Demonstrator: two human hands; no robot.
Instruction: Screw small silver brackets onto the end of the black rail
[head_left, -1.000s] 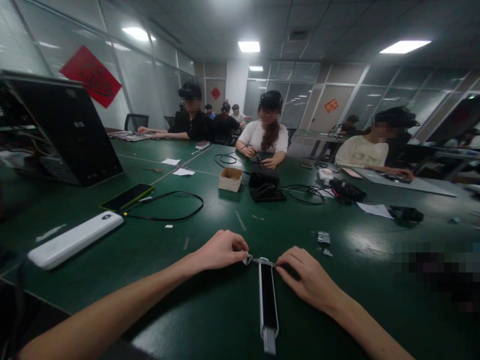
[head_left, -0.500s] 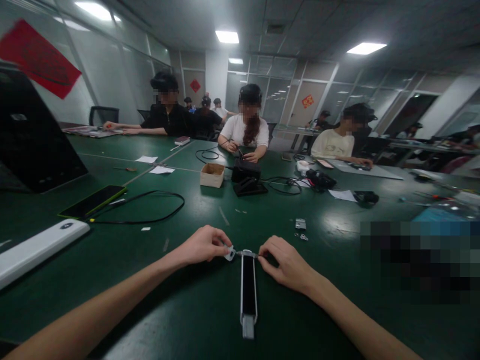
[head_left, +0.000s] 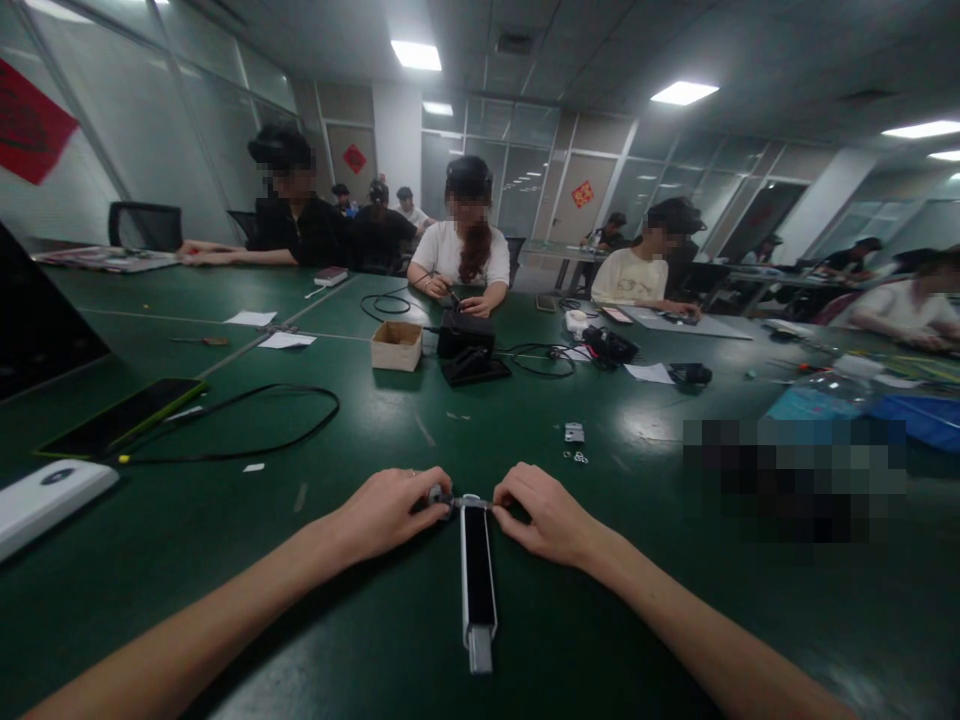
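Observation:
Between my hands, a long narrow piece with a black face and pale edges (head_left: 478,575) lies on the green table (head_left: 375,640). A pale metal tab sticks out of its near end. At its far end a thin metal rod (head_left: 460,502) runs crosswise. My left hand (head_left: 386,510) pinches a small grey part (head_left: 441,496) at the rod's left side; its shape is partly hidden by my fingers. Thumb and fingertips of my right hand (head_left: 551,515) close on the rod's right end. Beyond the right hand lie a small metal bracket (head_left: 574,433) and several tiny rings (head_left: 579,458).
Leftward are a white long case (head_left: 52,505), a green-edged phone (head_left: 124,415) and a looped black cable (head_left: 330,420). Farther off stand an open box (head_left: 396,348) and a black device (head_left: 466,335). Co-workers sit across the table. A blurred patch covers things at right.
My view has swung a little to the right. My left hand has brought its small part closer against the rod and turned it. My right hand keeps its pinch.

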